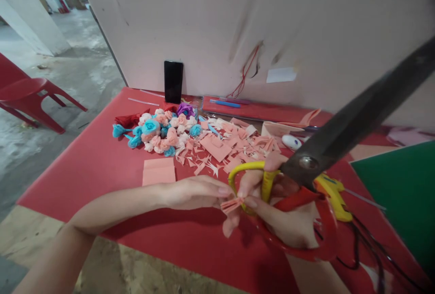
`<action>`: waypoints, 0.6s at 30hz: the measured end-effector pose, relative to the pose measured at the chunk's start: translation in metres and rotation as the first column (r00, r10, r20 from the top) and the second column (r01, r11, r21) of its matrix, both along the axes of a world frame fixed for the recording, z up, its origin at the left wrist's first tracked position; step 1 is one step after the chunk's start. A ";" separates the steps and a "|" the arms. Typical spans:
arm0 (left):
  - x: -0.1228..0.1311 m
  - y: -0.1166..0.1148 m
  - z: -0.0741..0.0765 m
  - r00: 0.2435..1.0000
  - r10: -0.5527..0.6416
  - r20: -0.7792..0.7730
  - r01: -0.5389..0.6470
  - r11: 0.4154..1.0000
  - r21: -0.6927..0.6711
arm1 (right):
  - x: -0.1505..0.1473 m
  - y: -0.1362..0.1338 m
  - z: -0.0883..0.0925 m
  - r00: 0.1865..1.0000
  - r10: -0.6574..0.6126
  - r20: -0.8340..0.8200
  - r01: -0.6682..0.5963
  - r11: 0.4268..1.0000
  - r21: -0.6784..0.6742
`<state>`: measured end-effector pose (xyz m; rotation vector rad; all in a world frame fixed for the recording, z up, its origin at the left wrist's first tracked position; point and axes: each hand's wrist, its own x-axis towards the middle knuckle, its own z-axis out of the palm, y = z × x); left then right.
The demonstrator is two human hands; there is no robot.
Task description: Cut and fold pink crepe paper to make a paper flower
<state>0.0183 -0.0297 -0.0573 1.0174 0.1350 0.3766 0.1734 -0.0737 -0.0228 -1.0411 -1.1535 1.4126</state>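
My right hand [288, 221] has its fingers through the handles of large scissors [309, 162], one handle wrapped yellow and the other red. The dark blades point up and to the right. Between the thumb and finger of that same hand is a small gathered strip of pink crepe paper [232, 205]. My left hand [193, 193] comes in from the left, fingers close together and their tips at the paper; its thumb is hidden. Behind the hands lie loose pink paper scraps [217, 147]. A flat pink square [158, 171] rests beside my left wrist.
Blue, pink and white paper roses [159, 133] are heaped at the back left, with a purple rose [185, 110]. A phone [173, 82] leans on the wall. At right are a yellow glue gun [335, 196], black cables and a green board [397, 194]. A red chair [30, 94] stands left.
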 end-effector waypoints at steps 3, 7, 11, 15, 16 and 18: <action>-0.008 0.002 0.015 0.962 0.233 -0.140 -0.176 0.925 0.336 | -0.006 -0.001 0.009 0.996 -0.072 0.058 0.071 0.997 0.014; -0.019 0.007 0.033 0.919 0.372 -0.132 -0.142 0.624 0.769 | -0.004 0.004 0.008 0.923 -0.074 0.378 0.042 0.995 0.091; -0.023 0.010 0.037 0.896 0.415 -0.160 -0.026 0.409 0.912 | -0.001 0.011 0.002 0.864 -0.060 0.500 -0.015 0.989 0.145; -0.025 0.011 0.037 0.899 0.397 -0.185 0.006 0.411 0.912 | 0.000 0.012 0.005 0.840 -0.035 0.541 -0.050 0.989 0.142; -0.025 0.011 0.038 0.907 0.376 -0.190 0.007 0.438 0.899 | 0.000 0.012 0.005 0.837 -0.041 0.546 -0.041 0.990 0.137; -0.027 0.011 0.039 0.914 0.348 -0.207 -0.015 0.542 0.841 | 0.000 0.010 0.004 0.856 -0.094 0.509 0.024 0.990 0.142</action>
